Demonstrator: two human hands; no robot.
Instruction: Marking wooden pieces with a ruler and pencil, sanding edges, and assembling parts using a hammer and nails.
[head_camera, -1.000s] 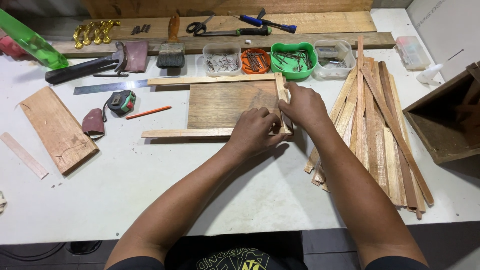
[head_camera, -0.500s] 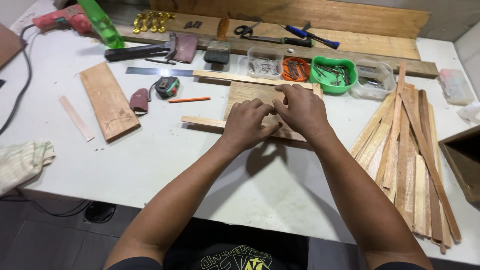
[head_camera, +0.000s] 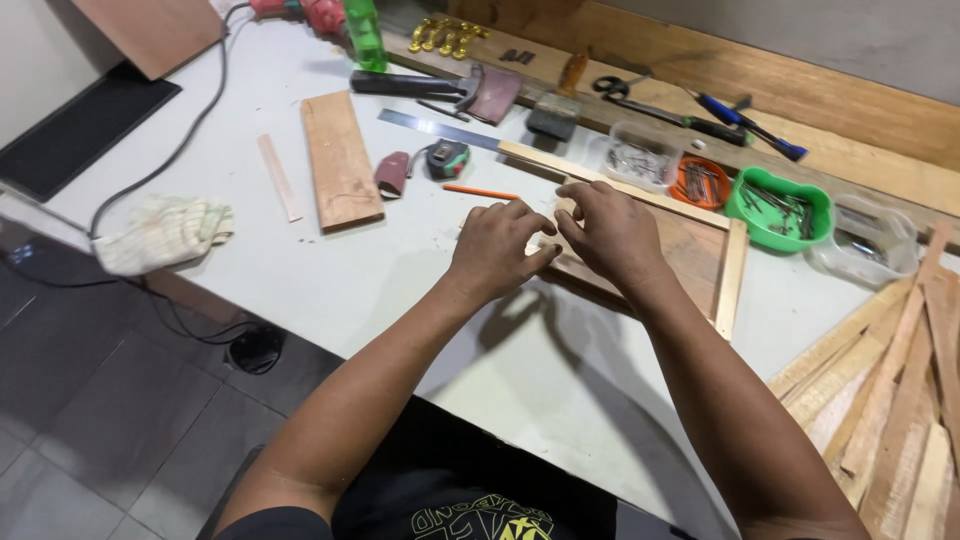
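Observation:
A flat wooden panel (head_camera: 690, 250) lies on the white table (head_camera: 420, 290), with a long thin strip (head_camera: 620, 185) along its far edge and a short strip (head_camera: 730, 280) standing at its right end. Both hands rest at the panel's left end. My left hand (head_camera: 500, 250) and my right hand (head_camera: 610, 235) pinch a small light wooden strip (head_camera: 565, 207) between their fingertips, against the panel's edge. Most of that strip is hidden under the fingers. An orange pencil (head_camera: 480, 190) lies just beyond my left hand.
Left of the hands lie a plank (head_camera: 340, 160), a thin slat (head_camera: 280, 178), a tape measure (head_camera: 448, 158), a steel ruler (head_camera: 435, 128) and a cloth (head_camera: 165, 232). Behind the panel stand tubs of nails (head_camera: 635, 160), (head_camera: 700, 182), (head_camera: 780, 205). A pile of wood strips (head_camera: 900, 400) fills the right.
Both hands have moved from the panel's right end to its left end. The short strip at the right end now stands uncovered. The view has swung left.

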